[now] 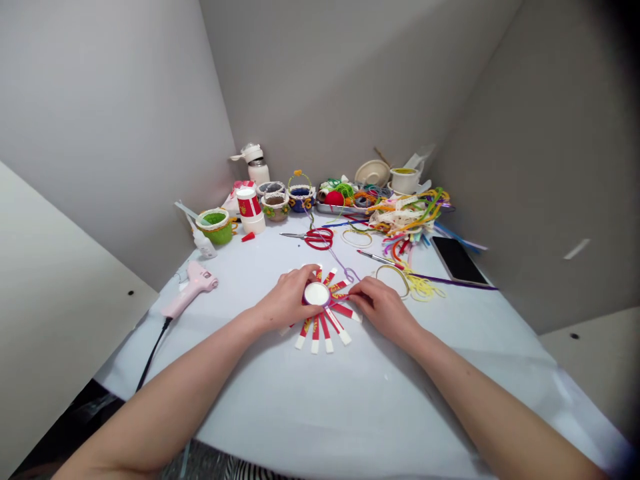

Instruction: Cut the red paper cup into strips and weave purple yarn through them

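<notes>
A paper cup (pixel 317 294) cut into red and white strips lies spread out like a sun on the table, its round white base facing up. Around the base runs a ring of purple yarn. My left hand (pixel 293 299) grips the base, thumb at the near side and fingers at the far side. My right hand (pixel 381 305) pinches the purple yarn (pixel 349 275) among the strips to the right of the base. Its loose length loops away toward the red-handled scissors (pixel 319 238).
At left lie a pink glue gun (pixel 191 289) and a white glue bottle (pixel 204 245). Small woven baskets (pixel 275 206) and stacked paper cups (pixel 250 211) stand behind. A tray of yarn (pixel 345 208), ribbons (pixel 405 217), a pen-like tool (pixel 380 259) and a phone (pixel 459 260) are at right.
</notes>
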`<state>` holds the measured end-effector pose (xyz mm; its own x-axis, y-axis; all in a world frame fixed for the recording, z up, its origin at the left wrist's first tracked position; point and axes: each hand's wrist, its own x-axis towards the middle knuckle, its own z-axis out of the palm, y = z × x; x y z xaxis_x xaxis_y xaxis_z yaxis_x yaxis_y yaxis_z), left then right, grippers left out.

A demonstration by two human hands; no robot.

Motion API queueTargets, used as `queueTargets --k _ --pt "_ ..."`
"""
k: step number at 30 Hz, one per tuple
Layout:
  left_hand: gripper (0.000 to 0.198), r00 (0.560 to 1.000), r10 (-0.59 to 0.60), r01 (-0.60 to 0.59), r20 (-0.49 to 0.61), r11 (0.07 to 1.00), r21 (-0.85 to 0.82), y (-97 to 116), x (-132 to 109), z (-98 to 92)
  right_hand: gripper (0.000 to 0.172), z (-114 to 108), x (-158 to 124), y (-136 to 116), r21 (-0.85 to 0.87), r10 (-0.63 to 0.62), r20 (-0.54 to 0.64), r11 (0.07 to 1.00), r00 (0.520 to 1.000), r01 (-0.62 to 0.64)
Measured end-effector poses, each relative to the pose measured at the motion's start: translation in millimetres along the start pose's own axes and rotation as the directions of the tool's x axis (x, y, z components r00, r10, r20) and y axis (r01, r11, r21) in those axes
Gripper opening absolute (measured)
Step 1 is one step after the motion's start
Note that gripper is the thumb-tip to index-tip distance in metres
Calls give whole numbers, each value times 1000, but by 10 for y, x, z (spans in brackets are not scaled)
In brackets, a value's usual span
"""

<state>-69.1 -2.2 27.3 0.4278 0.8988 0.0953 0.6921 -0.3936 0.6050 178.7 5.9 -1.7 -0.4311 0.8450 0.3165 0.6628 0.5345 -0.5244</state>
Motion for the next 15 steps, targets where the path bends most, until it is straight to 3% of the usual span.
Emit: queueTargets --k 7,15 --pt "70 983 77 -74 168 997 -22 -108 19 -132 19 -135 -203 -130 -30 -135 62 990 989 137" --pt "71 968 109 -98 227 993 -63 -174 36 -140 23 -33 -797 -391 -126 -225 46 965 973 229"
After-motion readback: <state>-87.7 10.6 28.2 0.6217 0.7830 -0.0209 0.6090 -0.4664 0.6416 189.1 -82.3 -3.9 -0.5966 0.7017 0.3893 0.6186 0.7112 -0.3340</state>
